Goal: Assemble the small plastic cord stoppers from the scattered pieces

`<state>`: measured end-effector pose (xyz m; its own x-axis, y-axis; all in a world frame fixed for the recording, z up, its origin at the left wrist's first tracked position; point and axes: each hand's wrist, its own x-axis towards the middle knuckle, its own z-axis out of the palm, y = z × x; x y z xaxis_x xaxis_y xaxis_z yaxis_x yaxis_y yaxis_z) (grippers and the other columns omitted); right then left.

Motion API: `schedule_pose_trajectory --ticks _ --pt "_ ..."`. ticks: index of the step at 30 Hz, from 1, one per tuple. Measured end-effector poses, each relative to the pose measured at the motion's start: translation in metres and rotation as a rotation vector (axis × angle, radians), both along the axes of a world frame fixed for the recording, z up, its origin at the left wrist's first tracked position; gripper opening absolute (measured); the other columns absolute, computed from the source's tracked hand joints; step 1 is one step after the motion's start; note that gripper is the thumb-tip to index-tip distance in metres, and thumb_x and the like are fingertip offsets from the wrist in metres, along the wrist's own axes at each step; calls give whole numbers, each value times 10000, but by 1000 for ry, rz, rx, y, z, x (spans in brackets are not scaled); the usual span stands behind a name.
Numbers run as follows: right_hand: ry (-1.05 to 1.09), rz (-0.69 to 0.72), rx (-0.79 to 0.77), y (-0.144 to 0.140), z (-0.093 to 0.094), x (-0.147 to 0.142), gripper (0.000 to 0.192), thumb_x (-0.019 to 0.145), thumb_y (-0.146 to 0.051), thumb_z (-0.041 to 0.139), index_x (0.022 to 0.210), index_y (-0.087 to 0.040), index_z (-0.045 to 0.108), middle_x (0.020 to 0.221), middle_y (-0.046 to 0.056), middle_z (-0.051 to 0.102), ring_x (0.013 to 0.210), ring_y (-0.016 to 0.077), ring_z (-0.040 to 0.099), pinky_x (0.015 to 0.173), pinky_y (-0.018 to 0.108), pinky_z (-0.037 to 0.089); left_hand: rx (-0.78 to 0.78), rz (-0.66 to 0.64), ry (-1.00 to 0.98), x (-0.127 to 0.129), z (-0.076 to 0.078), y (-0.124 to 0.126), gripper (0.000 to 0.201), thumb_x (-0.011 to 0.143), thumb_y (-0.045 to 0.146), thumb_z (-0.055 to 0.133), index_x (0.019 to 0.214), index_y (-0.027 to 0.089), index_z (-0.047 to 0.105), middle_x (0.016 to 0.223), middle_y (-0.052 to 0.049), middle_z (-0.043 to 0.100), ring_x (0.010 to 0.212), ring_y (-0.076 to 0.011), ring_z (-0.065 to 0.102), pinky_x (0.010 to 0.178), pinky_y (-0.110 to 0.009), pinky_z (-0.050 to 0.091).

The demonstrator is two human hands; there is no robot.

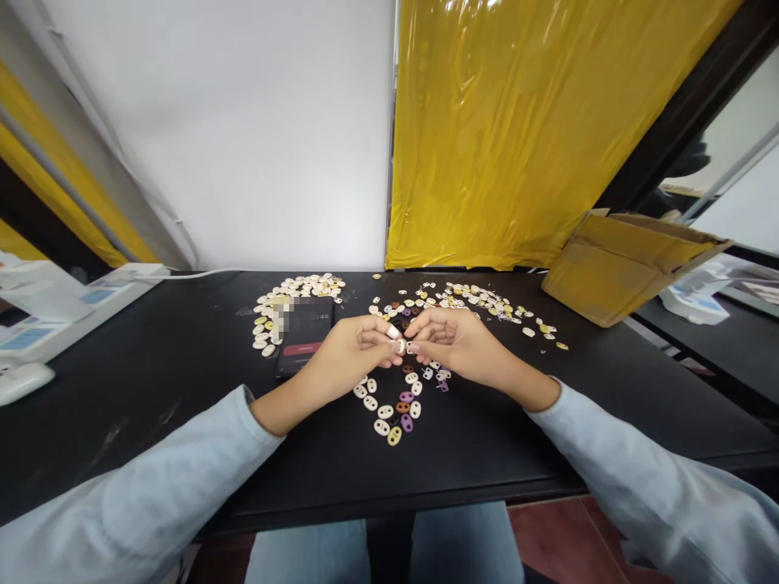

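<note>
My left hand (359, 349) pinches a small white oval piece (402, 347) between thumb and index finger. Thumb and fingers of my right hand (456, 345) close on a smaller white piece (410, 347). Both hands meet just above the table, and the two pieces appear to touch; the fingers partly hide them. Below the hands lie several oval two-hole pieces, among them a yellow oval piece (394, 436), a purple oval piece (406, 422) and a brown oval piece (402, 407). Smaller white pieces with thin prongs (428, 373) lie under my right hand.
A phone (304, 328) lies left of the hands, beside a pile of cream oval pieces (264, 334). More small pieces (480, 298) spread behind my right hand. An open cardboard box (608, 272) stands at the right, and a white device (79, 308) at the left of the black table (243, 478).
</note>
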<state>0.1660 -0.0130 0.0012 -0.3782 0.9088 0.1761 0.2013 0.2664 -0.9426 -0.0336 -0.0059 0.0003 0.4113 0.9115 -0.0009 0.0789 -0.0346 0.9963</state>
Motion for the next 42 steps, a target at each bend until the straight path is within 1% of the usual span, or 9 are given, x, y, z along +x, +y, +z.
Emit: schedule_pose_trajectory --ticks 6,14,21,25,29,34,39,42 --pt "11 -61 13 -2 -2 -3 172 748 -192 711 827 -187 559 633 -36 627 559 116 634 563 246 512 11 57 -31 1 -1 -1 156 731 161 761 854 110 680 756 -41 737 701 -156 742 663 -246 602" --pt "30 -66 39 -1 -1 -4 180 744 -169 710 817 -195 547 658 -33 613 576 117 620 580 260 511 -1 109 -51 4 -1 -1 137 731 169 767 806 117 664 701 -33 731 678 -163 747 652 -252 612" --pt "36 -22 50 -4 -3 -7 163 769 -191 696 821 -199 542 667 -36 591 582 110 586 570 251 486 -10 81 -56 5 -1 -4 163 722 161 783 809 113 653 705 -31 729 653 -154 742 628 -239 613" --pt "45 -25 75 -4 -4 -7 153 781 -203 688 800 -198 536 663 -33 576 579 106 563 565 249 469 -8 74 -45 5 -1 -5 159 733 164 776 816 109 653 723 -37 732 672 -151 742 636 -229 607" --pt "40 -38 103 -3 -7 -8 149 786 -213 680 773 -206 532 660 -38 549 564 106 535 548 251 454 -4 64 -34 4 -1 -6 175 733 188 788 811 116 649 721 -37 732 677 -155 741 652 -243 612" --pt "92 -48 87 -1 -12 -10 180 781 -249 699 766 -208 525 683 -29 556 595 119 565 578 266 481 20 95 -57 4 -2 -6 211 718 226 808 814 127 648 730 -31 734 658 -151 735 650 -247 614" --pt "129 -74 74 1 -15 -12 219 777 -274 714 760 -214 504 685 -36 540 599 117 560 586 268 491 25 91 -74 3 -2 -5 232 702 242 813 816 131 644 752 -34 736 692 -163 741 685 -268 619" --pt "144 -77 85 1 -17 -14 217 787 -262 703 762 -214 493 685 -39 540 596 114 560 588 265 487 58 80 -78 3 -3 -3 219 708 241 802 812 128 646 755 -31 724 686 -151 726 678 -258 607"
